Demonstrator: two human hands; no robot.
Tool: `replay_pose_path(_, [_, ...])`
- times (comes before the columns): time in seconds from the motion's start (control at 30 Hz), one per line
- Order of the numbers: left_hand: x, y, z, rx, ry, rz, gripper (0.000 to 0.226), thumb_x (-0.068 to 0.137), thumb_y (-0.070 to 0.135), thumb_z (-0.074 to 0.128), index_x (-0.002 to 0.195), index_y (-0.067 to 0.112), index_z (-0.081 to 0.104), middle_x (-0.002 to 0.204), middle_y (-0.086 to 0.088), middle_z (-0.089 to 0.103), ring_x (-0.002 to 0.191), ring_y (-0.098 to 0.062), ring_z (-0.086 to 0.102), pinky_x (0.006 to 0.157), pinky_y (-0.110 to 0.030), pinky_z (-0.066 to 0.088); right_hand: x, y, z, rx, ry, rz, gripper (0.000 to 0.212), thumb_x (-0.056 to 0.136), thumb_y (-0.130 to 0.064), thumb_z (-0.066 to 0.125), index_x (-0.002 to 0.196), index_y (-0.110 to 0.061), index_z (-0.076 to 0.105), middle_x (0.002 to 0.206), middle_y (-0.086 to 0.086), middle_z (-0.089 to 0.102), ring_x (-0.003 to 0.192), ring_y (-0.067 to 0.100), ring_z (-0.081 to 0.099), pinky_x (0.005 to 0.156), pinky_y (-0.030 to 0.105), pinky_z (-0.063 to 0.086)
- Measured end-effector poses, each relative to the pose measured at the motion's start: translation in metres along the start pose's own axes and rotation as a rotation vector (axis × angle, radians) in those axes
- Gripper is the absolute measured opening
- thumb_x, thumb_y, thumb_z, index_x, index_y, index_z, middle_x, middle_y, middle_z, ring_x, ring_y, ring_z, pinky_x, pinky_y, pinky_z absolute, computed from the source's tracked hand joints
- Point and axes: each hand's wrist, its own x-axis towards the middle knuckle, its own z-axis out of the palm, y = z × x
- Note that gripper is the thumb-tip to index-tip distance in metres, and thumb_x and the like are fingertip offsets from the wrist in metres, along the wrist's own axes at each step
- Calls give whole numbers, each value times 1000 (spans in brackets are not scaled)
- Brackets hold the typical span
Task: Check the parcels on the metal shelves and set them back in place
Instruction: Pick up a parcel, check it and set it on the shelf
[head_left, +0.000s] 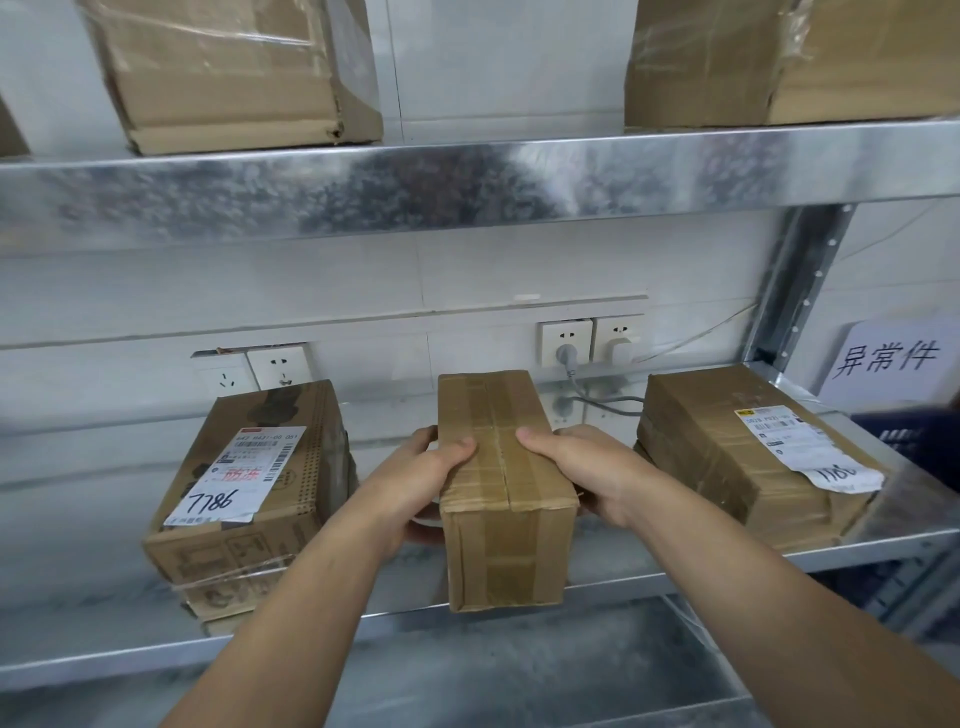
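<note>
Head view: two bare forearms rise from the lower edge of the frame to the centre.
Middle parcel (501, 499): a brown carton sealed with tape, at frame centre, long axis pointing away from the camera. Its near end hangs past the front edge of the lower shelf (675, 564); whether its underside touches the shelf cannot be told.
Left hand (428, 480): grips the carton's left side, thumb laid across the top, fingers wrapped round the side and below.
Right hand (584, 470): grips the right side in mirror fashion, thumb on top near the tape seam, fingers curled under.
Left parcel (249, 499): printed carton on the same shelf, centre left, apart from the held one. Its white label (236, 473) is marked 7786 by hand.
Right parcel (737, 457): taped carton at centre right, with a label curling off its near corner.
Upper shelf (467, 182): galvanised beam across the frame, bearing two film-wrapped boxes, upper left (228, 78) and upper right (810, 57).
Wall sockets (565, 340): behind the cartons, with plugs inserted.
Sign (888, 358): handwritten sheet at the right edge.
</note>
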Motion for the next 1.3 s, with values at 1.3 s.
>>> replay_pose_path(1.3, [-5, 10, -5, -187, 70, 162, 29, 102, 35, 55, 130, 32, 49, 114, -4, 69, 97, -22, 68, 84, -38, 53, -14, -20, -6, 256, 16, -73, 38, 101, -54, 56, 120, -24, 69, 104, -5, 79, 107, 16, 70, 86, 40, 57])
